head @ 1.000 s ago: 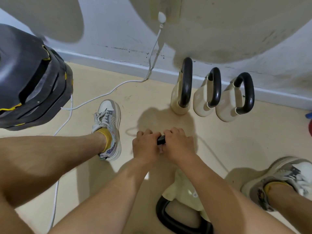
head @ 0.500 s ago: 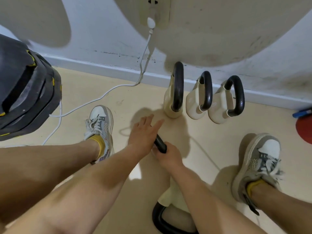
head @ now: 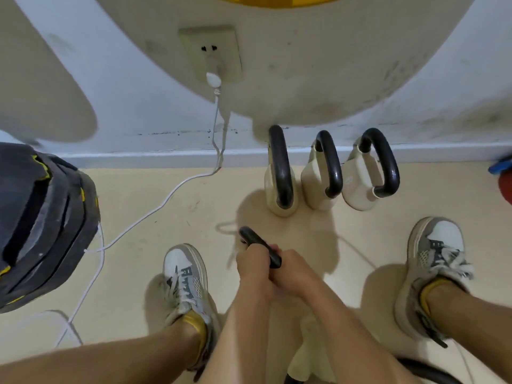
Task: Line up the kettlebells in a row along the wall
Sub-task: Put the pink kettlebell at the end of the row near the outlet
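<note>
Three cream kettlebells with black handles stand side by side against the wall's skirting: the left one [head: 279,187], the middle one [head: 318,184] and the right one [head: 363,184]. A fourth kettlebell's black handle [head: 259,243] sticks up between my feet, a short way in front of the left one. My left hand [head: 253,263] and my right hand [head: 293,268] are both closed around that handle; its body is hidden under my arms. Another cream kettlebell [head: 307,358] with a black handle lies near the bottom edge, partly covered by my right arm.
A stack of black weight plates [head: 41,223] sits at the left. A white cable [head: 166,195] runs from the wall socket [head: 213,54] across the floor by my left shoe [head: 185,281]. My right shoe [head: 432,270] stands at the right. A red object [head: 505,189] is at the right edge.
My left hand, open half a second ago, has closed on the handle again beside my right hand. My feet have shifted, and the view has tilted up toward the wall.
</note>
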`<control>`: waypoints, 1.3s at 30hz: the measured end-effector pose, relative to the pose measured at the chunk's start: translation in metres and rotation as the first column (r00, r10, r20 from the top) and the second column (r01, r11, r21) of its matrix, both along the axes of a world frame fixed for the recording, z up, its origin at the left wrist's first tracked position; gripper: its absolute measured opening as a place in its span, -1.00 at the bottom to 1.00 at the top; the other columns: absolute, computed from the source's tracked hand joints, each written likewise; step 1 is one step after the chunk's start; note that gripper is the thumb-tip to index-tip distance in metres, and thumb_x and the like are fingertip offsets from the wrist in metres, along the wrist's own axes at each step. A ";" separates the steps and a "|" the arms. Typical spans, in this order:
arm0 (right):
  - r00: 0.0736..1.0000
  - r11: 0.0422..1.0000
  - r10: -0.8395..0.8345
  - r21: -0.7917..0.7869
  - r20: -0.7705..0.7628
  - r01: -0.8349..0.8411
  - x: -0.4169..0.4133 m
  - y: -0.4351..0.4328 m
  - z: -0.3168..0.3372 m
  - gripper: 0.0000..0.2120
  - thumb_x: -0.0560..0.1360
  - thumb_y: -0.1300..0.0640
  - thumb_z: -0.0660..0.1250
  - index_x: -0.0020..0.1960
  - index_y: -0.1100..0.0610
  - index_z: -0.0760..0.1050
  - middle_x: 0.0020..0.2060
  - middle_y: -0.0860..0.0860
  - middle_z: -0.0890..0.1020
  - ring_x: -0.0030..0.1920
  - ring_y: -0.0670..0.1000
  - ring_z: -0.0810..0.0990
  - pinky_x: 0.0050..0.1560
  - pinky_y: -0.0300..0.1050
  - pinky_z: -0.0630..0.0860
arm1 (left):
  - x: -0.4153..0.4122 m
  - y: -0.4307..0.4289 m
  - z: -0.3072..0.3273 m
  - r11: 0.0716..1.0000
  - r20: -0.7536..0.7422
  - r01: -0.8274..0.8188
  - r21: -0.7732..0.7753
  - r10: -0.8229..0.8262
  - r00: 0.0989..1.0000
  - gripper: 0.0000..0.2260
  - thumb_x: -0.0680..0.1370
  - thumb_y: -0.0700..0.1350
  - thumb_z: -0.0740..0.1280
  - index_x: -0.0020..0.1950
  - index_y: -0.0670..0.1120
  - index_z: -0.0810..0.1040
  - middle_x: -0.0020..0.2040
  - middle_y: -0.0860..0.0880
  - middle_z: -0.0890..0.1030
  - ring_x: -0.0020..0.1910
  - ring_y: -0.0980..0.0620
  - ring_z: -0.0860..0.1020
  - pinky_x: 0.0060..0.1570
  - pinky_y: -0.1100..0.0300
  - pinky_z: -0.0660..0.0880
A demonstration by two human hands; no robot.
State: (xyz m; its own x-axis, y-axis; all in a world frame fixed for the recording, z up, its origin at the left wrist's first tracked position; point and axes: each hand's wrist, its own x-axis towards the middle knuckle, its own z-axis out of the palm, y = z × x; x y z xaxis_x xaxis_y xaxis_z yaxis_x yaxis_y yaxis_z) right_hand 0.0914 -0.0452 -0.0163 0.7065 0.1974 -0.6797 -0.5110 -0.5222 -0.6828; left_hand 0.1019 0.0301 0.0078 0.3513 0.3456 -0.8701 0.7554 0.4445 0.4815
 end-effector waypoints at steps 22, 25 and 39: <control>0.702 0.810 -0.575 0.418 0.421 0.412 0.145 0.078 -0.050 -0.56 0.45 -0.25 0.28 -0.21 0.11 0.26 -0.30 0.11 0.02 -0.28 0.13 0.07 -0.37 -0.14 0.17 | 0.182 0.052 -0.004 0.229 -0.240 0.764 0.603 -0.862 0.447 -0.80 0.52 -0.10 0.24 0.04 -0.21 0.48 -0.17 -0.12 0.58 -0.13 -0.14 0.56 -0.25 0.12 0.44; 0.727 0.908 -0.420 0.268 0.544 0.324 0.143 0.090 -0.041 -0.76 0.49 0.19 0.22 -0.32 0.03 0.28 -0.35 0.01 0.15 -0.33 0.03 0.15 -0.35 -0.12 0.20 | 0.181 0.076 0.013 -0.272 -0.491 0.807 0.524 -0.871 0.025 -0.81 0.51 -0.08 0.26 0.04 -0.17 0.48 -0.17 -0.09 0.61 -0.17 -0.10 0.56 -0.29 0.13 0.44; 0.819 0.849 -0.526 0.203 0.230 0.488 0.130 0.092 -0.044 -0.62 0.46 0.24 0.31 0.23 0.00 0.40 -0.09 -0.17 0.51 -0.01 -0.09 0.54 -0.31 -0.58 0.37 | 0.186 0.089 -0.015 0.647 0.233 0.737 0.195 -0.761 0.606 -0.81 0.62 -0.16 0.21 0.15 -0.24 0.50 -0.01 -0.21 0.63 -0.07 -0.13 0.61 -0.01 -0.02 0.60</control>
State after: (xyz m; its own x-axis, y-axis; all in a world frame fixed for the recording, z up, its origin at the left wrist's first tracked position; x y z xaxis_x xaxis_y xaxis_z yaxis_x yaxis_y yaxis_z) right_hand 0.2211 0.0467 -0.0599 0.8800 -0.1676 -0.4444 -0.4672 -0.1376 -0.8734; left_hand 0.2881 0.1191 -0.0077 0.7279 -0.0898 -0.6798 0.6414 -0.2613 0.7213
